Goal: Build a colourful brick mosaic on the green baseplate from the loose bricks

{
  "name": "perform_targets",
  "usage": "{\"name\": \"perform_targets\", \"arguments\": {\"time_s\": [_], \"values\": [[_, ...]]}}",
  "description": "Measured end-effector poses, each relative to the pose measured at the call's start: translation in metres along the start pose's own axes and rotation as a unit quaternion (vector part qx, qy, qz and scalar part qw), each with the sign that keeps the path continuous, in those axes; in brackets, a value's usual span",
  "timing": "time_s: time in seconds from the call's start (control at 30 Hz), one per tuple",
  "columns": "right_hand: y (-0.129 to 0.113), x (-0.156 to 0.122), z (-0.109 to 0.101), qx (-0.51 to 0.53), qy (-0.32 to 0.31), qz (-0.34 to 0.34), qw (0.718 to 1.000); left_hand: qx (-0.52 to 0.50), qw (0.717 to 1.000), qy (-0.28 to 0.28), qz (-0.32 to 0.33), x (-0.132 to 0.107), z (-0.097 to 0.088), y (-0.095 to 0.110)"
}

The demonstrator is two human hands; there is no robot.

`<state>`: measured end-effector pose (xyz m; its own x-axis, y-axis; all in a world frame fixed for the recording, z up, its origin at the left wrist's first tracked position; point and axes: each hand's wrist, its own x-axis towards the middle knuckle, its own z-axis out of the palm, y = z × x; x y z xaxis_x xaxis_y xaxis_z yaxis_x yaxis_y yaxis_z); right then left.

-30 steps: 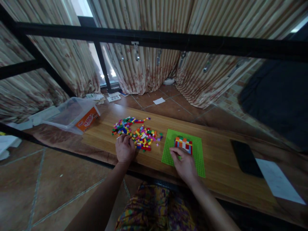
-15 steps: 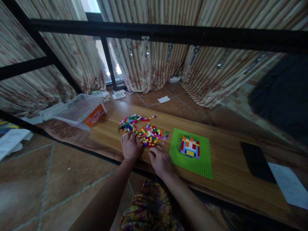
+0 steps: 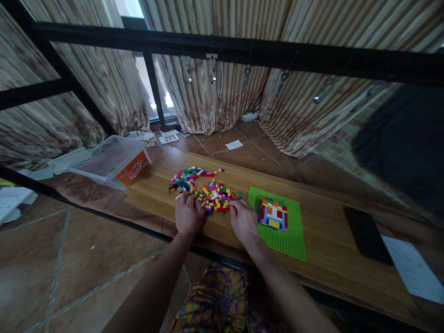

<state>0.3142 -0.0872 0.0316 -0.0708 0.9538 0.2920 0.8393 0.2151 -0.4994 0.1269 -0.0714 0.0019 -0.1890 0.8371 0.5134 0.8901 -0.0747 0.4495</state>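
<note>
A heap of small coloured bricks [image 3: 203, 187] lies on the wooden board [image 3: 326, 231]. My left hand [image 3: 188, 213] rests palm down at the heap's near left edge, fingers curled onto the bricks. My right hand [image 3: 243, 220] sits at the heap's right edge, fingers bent toward the bricks, between the heap and a green baseplate [image 3: 291, 236]. On the baseplate stands a small flat build of red, orange, white, blue and yellow bricks [image 3: 274, 214]. Whether either hand holds a brick is hidden.
A clear plastic tub with an orange label [image 3: 116, 161] lies tipped at the board's left end. A black phone [image 3: 366, 237] and a white sheet [image 3: 412, 270] lie at the right. A black metal frame bar [image 3: 222, 48] crosses overhead. Curtains hang behind.
My right hand left the baseplate, swung left to the board's near edge, then moved up to the right edge of the brick heap. My left hand stayed put.
</note>
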Motion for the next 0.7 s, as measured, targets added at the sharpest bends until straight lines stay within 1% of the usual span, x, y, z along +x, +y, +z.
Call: {"name": "perform_targets", "arguments": {"time_s": [0.07, 0.13, 0.27, 0.33, 0.43, 0.57, 0.63, 0.7], "values": [[0.01, 0.016, -0.006, -0.029, 0.012, 0.018, 0.999, -0.006, 1.0, 0.001, 0.002, 0.0, 0.0, 0.0], [0.019, 0.034, -0.01, -0.074, 0.004, 0.042, 0.996, -0.011, 1.0, 0.0, 0.002, 0.0, 0.0, -0.001], [0.026, 0.059, -0.009, -0.141, -0.081, 0.077, 0.984, -0.007, 1.0, 0.006, 0.0, 0.0, 0.001, -0.002], [0.026, 0.063, -0.006, -0.147, -0.097, 0.083, 0.981, -0.002, 1.0, 0.013, 0.005, 0.0, 0.001, -0.003], [0.021, 0.063, -0.006, -0.145, -0.097, 0.094, 0.98, 0.003, 1.0, 0.018, 0.013, 0.001, 0.002, -0.004], [0.013, 0.055, -0.016, -0.12, -0.079, 0.103, 0.984, 0.004, 1.0, 0.016, 0.013, 0.002, 0.001, -0.003], [0.01, 0.046, -0.024, -0.06, -0.048, 0.106, 0.991, 0.0, 1.0, 0.015, 0.012, 0.002, 0.0, -0.003], [0.01, 0.031, -0.032, 0.044, -0.008, 0.111, 0.993, -0.002, 1.0, 0.016, 0.011, 0.002, 0.0, -0.002]]}}
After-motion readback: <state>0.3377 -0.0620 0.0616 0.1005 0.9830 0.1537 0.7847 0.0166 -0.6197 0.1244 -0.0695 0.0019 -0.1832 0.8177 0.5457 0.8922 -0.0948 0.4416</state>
